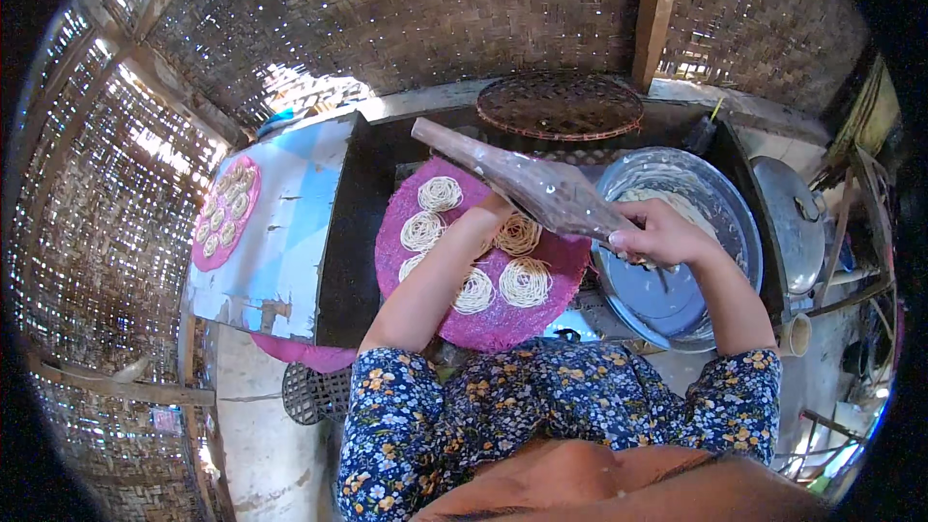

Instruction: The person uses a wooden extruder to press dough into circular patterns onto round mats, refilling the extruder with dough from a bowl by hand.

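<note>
A long wooden press point(536, 185), wide in the middle with a narrow handle end, slants across the view above a round pink mat point(413, 188). My right hand point(663, 232) grips its lower right end, beside a basin point(652, 304) with pale dough point(670, 203) smeared inside. Under the press is my left hand point(497, 206); its fingers are hidden, so their hold cannot be seen. Coiled nests of pale noodle strands point(525, 281) lie on the mat around my left forearm, and one nest point(518, 234) sits partly below the press.
At left, a blue-and-white board point(290, 217) bears a smaller pink mat point(250, 232) with several nests. A round woven tray point(558, 105) rests behind the press. A lidded metal pot point(790, 225) stands right of the basin. Woven bamboo walls point(435, 14) enclose the place.
</note>
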A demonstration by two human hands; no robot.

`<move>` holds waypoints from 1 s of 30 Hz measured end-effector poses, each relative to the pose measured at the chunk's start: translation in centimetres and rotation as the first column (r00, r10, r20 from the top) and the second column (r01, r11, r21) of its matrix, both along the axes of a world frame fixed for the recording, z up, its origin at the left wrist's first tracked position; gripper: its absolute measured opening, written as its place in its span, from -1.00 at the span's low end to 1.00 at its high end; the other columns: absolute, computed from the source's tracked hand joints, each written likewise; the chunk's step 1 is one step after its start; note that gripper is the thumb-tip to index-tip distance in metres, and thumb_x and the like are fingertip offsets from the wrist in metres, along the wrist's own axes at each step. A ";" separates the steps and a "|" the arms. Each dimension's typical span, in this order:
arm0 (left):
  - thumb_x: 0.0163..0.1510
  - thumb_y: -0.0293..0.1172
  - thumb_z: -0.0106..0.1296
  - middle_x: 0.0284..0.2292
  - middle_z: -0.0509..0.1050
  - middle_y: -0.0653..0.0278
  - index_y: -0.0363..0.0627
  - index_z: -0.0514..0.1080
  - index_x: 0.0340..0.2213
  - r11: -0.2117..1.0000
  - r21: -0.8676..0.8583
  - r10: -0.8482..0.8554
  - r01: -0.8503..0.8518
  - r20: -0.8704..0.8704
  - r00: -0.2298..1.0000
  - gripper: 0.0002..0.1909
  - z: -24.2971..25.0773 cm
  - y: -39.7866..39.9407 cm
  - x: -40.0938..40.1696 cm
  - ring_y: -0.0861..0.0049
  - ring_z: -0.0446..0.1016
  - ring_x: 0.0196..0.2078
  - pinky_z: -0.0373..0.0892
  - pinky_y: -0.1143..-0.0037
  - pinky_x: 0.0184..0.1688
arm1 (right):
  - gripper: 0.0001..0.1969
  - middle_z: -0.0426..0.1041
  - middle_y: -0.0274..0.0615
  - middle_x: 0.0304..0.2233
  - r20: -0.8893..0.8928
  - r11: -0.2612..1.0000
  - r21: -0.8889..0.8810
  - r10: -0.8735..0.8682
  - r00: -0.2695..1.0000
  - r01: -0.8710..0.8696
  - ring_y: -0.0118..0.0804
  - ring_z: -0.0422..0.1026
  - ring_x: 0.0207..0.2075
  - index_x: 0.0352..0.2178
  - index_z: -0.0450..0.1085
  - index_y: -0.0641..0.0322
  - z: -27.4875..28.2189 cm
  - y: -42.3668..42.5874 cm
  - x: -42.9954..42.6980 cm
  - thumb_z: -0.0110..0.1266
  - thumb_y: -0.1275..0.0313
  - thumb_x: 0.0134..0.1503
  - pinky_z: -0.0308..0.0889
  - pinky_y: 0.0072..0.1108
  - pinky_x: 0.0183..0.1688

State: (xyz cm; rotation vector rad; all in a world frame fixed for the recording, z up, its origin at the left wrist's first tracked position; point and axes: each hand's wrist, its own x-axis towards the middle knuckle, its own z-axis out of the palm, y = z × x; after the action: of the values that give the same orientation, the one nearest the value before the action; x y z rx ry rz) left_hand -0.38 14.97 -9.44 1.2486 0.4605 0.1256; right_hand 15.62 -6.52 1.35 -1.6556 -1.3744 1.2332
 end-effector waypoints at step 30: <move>-0.17 -0.65 0.02 0.03 -0.03 0.06 -0.04 -0.33 0.07 0.318 0.199 0.927 -0.927 0.137 0.348 -0.09 -3.3 -14.6 -17.8 0.45 0.18 -0.12 0.18 0.48 -0.08 | -0.41 0.32 -0.18 -0.63 -0.308 0.845 0.297 -0.357 0.882 0.446 -0.42 0.30 -0.68 -0.43 0.26 0.39 -0.5 -5.4 2.7 -0.17 -0.07 -0.08 0.23 -0.64 -0.63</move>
State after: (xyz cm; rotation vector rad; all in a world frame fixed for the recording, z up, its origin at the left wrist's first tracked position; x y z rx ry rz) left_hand -18.22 0.32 -12.70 1.0576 1.1865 1.2415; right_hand 18.37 -11.87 0.87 -1.3878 -0.9617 0.8403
